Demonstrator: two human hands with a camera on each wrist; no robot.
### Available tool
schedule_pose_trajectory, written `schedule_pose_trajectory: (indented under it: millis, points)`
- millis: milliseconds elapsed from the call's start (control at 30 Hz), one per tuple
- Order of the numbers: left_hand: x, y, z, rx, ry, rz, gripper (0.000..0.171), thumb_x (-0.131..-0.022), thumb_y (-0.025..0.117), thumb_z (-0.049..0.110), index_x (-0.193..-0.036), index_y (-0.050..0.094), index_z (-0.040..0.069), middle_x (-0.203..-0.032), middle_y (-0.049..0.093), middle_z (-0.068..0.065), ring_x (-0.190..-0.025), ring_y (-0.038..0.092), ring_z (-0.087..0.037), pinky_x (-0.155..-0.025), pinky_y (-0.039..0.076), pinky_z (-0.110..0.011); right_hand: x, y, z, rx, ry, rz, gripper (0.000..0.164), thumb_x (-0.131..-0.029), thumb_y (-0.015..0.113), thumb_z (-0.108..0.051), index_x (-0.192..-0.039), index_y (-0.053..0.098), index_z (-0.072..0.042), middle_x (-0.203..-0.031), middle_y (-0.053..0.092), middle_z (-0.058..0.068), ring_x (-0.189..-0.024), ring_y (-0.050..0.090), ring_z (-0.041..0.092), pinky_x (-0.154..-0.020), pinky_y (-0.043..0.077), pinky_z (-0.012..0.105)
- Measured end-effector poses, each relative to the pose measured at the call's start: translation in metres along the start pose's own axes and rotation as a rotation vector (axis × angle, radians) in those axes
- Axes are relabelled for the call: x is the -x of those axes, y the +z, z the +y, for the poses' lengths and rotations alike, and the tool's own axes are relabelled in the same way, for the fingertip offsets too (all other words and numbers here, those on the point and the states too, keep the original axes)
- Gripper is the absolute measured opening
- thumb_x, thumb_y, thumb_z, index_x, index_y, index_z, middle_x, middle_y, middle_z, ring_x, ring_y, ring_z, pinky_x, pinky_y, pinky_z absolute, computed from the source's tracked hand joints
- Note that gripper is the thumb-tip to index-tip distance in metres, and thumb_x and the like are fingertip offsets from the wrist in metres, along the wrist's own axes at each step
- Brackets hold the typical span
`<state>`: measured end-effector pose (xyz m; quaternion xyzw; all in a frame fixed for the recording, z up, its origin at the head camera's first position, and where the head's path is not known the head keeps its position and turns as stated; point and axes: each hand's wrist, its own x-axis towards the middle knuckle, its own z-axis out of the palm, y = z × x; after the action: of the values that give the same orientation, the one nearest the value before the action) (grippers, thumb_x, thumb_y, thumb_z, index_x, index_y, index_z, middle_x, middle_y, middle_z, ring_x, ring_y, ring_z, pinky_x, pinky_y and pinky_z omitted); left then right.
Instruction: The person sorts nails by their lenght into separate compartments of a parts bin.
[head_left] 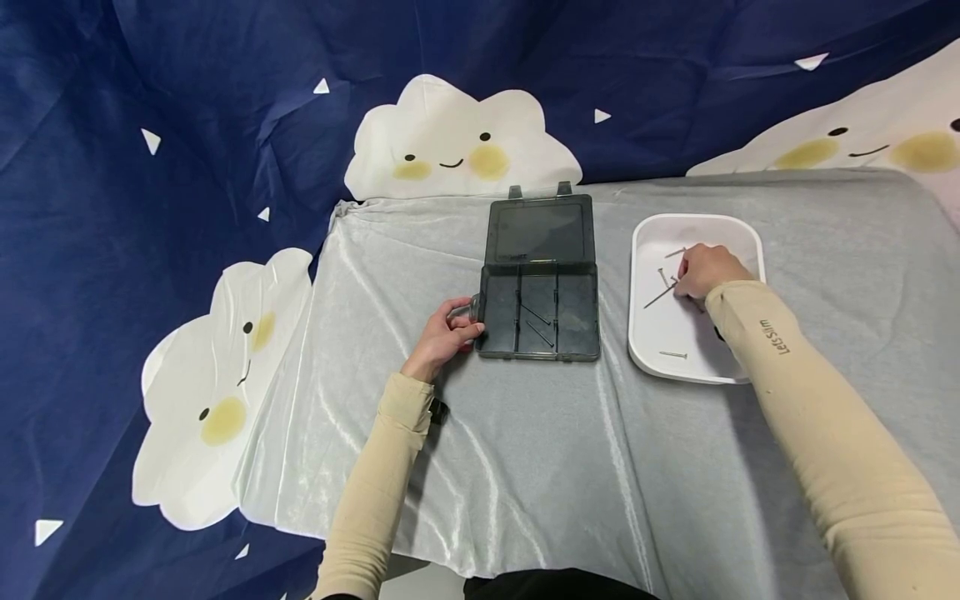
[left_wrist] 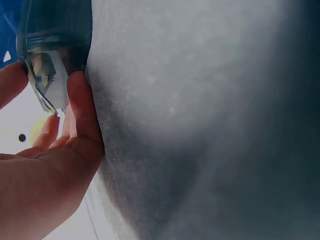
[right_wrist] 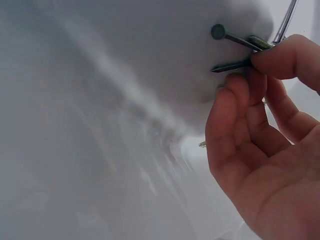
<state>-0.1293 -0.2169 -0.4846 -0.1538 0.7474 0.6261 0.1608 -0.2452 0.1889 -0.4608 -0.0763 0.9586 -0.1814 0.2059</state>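
Observation:
A dark translucent compartment box [head_left: 577, 321] stands with its lid [head_left: 540, 229] raised; two dark nails [head_left: 538, 333] lie in its middle compartment. At its left side, my left hand [head_left: 442, 337] grips the edge by a clear handle-like part [left_wrist: 52, 80], thumb and fingers on either side. My right hand [head_left: 708, 268] is down inside a white tray [head_left: 636, 325], pinching a dark nail [right_wrist: 232, 66] between thumb and fingers. Beside the fingertips lies another nail [right_wrist: 235, 40] with a round flat head. Part of the pinched nail is hidden by the fingers.
More loose nails are in the tray, one near its front wall [head_left: 673, 355]. Box and tray stand side by side on a wrinkled grey cloth [head_left: 540, 467]. Behind hangs a dark blue curtain [head_left: 637, 50] with cloud prints.

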Motion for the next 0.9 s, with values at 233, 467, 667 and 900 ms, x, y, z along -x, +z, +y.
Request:
schedule_pose_trajectory:
  millis: [233, 467, 667, 900]
  points:
    - [-0.0023, 0.0, -0.0041, -0.013, 0.005, 0.015, 0.06, -0.087, 0.071, 0.008, -0.141, 0.045, 0.014, -0.08, 0.062, 0.006, -0.068, 0.058, -0.008, -0.065, 0.05, -0.024, 0.0016, 0.0008, 0.0002, -0.001, 0.002, 0.004, 0.022, -0.074, 0.069, -0.015, -0.085, 0.059, 0.0, -0.082, 0.058, 0.019, -0.077, 0.054, 0.034, -0.06, 0.042, 0.038]
    - [-0.0019, 0.0006, -0.0041, -0.009, 0.018, 0.018, 0.06, -0.087, 0.071, 0.007, -0.14, 0.046, 0.014, -0.08, 0.062, 0.005, -0.069, 0.058, -0.008, -0.064, 0.051, -0.024, 0.0021, 0.0009, 0.0017, -0.008, 0.002, 0.01, 0.02, -0.072, 0.069, -0.017, -0.081, 0.059, -0.003, -0.079, 0.058, 0.018, -0.076, 0.053, 0.033, -0.055, 0.039, 0.035]
    - [-0.0025, 0.0005, -0.0045, -0.003, 0.016, 0.02, 0.059, -0.087, 0.071, 0.007, -0.14, 0.046, 0.015, -0.081, 0.062, 0.005, -0.068, 0.058, -0.009, -0.063, 0.051, -0.024, 0.0033, 0.0007, 0.0007, -0.013, 0.011, 0.008, 0.022, -0.073, 0.07, -0.017, -0.083, 0.058, -0.002, -0.08, 0.057, 0.017, -0.075, 0.053, 0.033, -0.055, 0.04, 0.035]
    - [-0.003, 0.0009, -0.0044, -0.01, 0.016, 0.023, 0.058, -0.087, 0.071, 0.007, -0.139, 0.046, 0.015, -0.081, 0.062, 0.005, -0.07, 0.059, -0.009, -0.063, 0.051, -0.024, 0.0052, -0.0005, 0.0002, -0.017, 0.012, 0.008, 0.021, -0.074, 0.07, -0.017, -0.083, 0.058, -0.002, -0.078, 0.056, 0.016, -0.073, 0.052, 0.031, -0.054, 0.039, 0.035]
